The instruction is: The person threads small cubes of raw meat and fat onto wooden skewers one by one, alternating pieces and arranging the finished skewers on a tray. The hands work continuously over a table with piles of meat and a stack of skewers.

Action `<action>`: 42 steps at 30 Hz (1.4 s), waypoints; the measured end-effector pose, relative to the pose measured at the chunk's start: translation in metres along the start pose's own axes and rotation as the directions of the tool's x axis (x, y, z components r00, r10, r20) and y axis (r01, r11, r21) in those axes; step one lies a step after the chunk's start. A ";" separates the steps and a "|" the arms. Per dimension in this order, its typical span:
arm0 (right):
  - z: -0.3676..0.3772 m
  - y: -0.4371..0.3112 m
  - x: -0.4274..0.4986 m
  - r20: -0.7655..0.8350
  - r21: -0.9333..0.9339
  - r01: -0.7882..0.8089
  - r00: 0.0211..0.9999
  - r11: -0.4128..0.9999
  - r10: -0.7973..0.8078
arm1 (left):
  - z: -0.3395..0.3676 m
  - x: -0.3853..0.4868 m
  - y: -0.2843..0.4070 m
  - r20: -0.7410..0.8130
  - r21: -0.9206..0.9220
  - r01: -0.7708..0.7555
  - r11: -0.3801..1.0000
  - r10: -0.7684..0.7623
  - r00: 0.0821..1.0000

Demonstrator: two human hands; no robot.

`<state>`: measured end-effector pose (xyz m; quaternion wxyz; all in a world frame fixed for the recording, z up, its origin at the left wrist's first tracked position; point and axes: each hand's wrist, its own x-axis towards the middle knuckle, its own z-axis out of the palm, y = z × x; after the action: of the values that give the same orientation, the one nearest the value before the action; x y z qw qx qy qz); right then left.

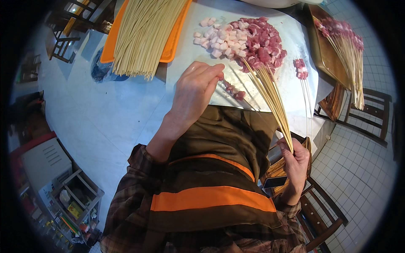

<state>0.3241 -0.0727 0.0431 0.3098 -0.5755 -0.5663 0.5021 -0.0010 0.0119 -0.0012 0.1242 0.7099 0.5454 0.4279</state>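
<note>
My left hand [197,90] pinches the end of a skewer threaded with small meat pieces [234,91], which slants down to the right over the board's near edge. My right hand [294,158] grips the lower ends of a bundle of bare bamboo skewers [269,95]; their tips reach the meat pile. Whether that hand also touches the threaded skewer's thin end, I cannot tell. Cubes of pale fat [226,41] lie beside a heap of cut red meat [264,44] on the white board [190,57]. Finished skewers with meat and fat [301,69] rest at the board's right side.
Many bare skewers [145,34] lie on an orange tray [109,47] at upper left. At upper right, a metal tray [329,60] holds a pile of threaded skewers [345,41]. Wooden chairs [370,110] stand to the right. A phone [274,182] lies near my right forearm.
</note>
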 end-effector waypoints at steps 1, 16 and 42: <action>0.000 -0.002 0.000 0.005 -0.004 0.002 1.000 1.000 -0.002 | 0.000 0.000 0.000 0.001 -0.004 0.001 1.000 -0.001 1.000; -0.009 -0.011 0.018 0.082 -0.078 -0.014 0.996 0.997 0.020 | -0.004 0.004 -0.004 0.116 0.016 -0.039 0.999 0.037 0.993; 0.022 0.000 0.016 0.073 0.105 -0.149 0.987 0.983 0.141 | -0.001 -0.001 -0.006 0.088 0.000 0.062 0.998 -0.062 0.994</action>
<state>0.3017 -0.0618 0.0325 0.2850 -0.5807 -0.5042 0.5722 -0.0054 0.0134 -0.0051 0.1625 0.7105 0.5607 0.3929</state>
